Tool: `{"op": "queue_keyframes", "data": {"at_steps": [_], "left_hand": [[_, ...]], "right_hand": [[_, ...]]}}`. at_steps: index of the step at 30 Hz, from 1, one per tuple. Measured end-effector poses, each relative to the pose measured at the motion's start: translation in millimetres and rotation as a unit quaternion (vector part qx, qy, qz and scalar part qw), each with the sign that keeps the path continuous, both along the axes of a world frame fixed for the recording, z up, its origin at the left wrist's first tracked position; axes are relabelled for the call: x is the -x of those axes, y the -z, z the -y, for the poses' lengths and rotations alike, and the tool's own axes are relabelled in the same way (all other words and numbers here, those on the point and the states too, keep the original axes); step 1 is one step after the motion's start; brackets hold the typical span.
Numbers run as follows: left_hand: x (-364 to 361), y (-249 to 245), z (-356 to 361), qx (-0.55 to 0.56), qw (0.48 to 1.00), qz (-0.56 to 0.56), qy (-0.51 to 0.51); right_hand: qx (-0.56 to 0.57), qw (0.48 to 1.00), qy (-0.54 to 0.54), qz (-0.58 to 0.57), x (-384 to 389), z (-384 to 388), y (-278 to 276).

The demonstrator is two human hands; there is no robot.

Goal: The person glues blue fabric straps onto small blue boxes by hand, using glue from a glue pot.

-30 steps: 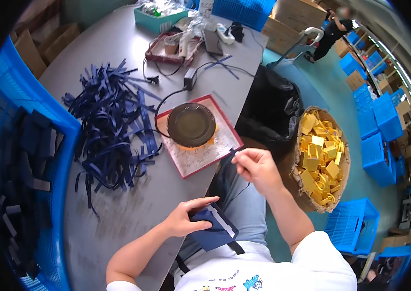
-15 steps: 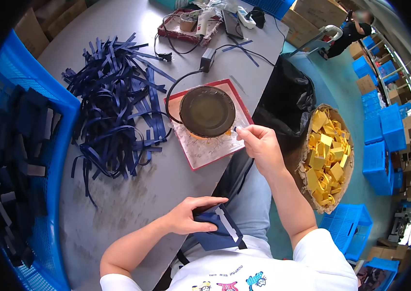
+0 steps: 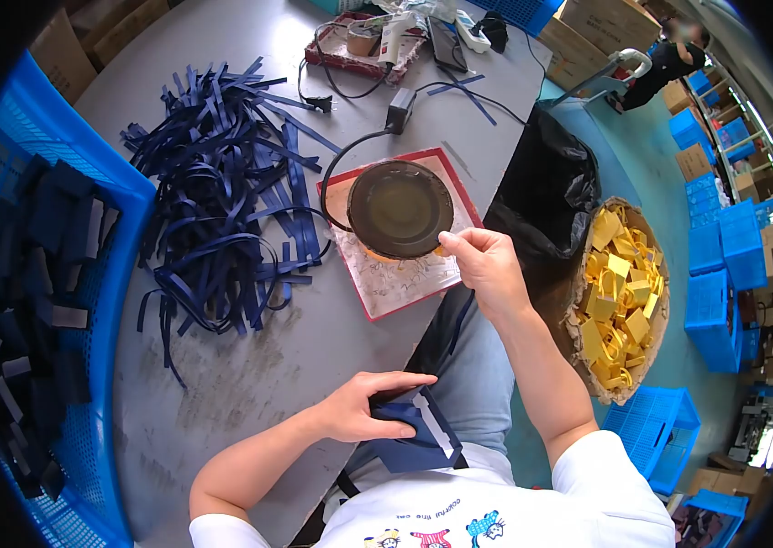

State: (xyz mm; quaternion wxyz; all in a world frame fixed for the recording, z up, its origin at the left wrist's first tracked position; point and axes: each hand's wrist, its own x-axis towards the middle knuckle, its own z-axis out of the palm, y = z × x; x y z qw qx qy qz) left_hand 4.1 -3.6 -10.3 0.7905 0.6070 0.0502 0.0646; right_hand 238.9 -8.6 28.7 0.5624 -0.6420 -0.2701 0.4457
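Observation:
My left hand point(image 3: 363, 407) presses a folded navy paper piece point(image 3: 414, 429) with a white strip against the near edge of the grey table point(image 3: 249, 365). My right hand point(image 3: 487, 265) pinches the end of a navy ribbon point(image 3: 455, 329) that trails down over my lap. Its fingertips are at the near right rim of a round dark dish point(image 3: 400, 208), which sits on a red-bordered mat point(image 3: 386, 279). A black cable point(image 3: 341, 155) runs from the dish to an adapter.
A heap of navy ribbon strips point(image 3: 222, 192) lies left of the dish. A blue crate point(image 3: 35, 301) of navy pieces stands at far left. A black bag point(image 3: 541, 192), a basket of yellow pieces point(image 3: 619, 297), blue crates point(image 3: 710, 260) and another person point(image 3: 665, 59) are to the right.
My right hand carried the ribbon end forward from over my lap to the rim of the dish. My left hand stayed on the navy piece. The view shifted slightly.

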Motion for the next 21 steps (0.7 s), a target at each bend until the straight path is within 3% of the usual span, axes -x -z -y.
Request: {"op": "queue_keyframes", "data": {"at_steps": [7, 10, 14, 17, 21], "left_hand": [[2.6, -2.7, 1.8, 0.034, 0.999, -0.014, -0.027], [6.1, -11.3, -1.8, 0.084, 0.992, -0.065, -0.069], [11.3, -15.1, -8.3, 0.115, 0.983, -0.063, -0.126], [19.2, -26.4, -15.8, 0.071, 0.987, -0.047, -0.139], [26.6, -44.5, -17.3, 0.045, 0.989, -0.022, -0.141]], "right_hand": [[0.013, 0.999, 0.012, 0.052, -2.4, 16.2, -4.9], [0.005, 0.994, -0.015, -0.106, -8.8, 34.9, -15.9], [0.007, 0.979, -0.079, -0.19, -4.9, 55.7, -33.5], [0.032, 0.981, -0.179, -0.074, 2.6, 69.8, -50.9], [0.037, 0.944, -0.326, 0.037, 21.8, 79.0, -84.4]]}}
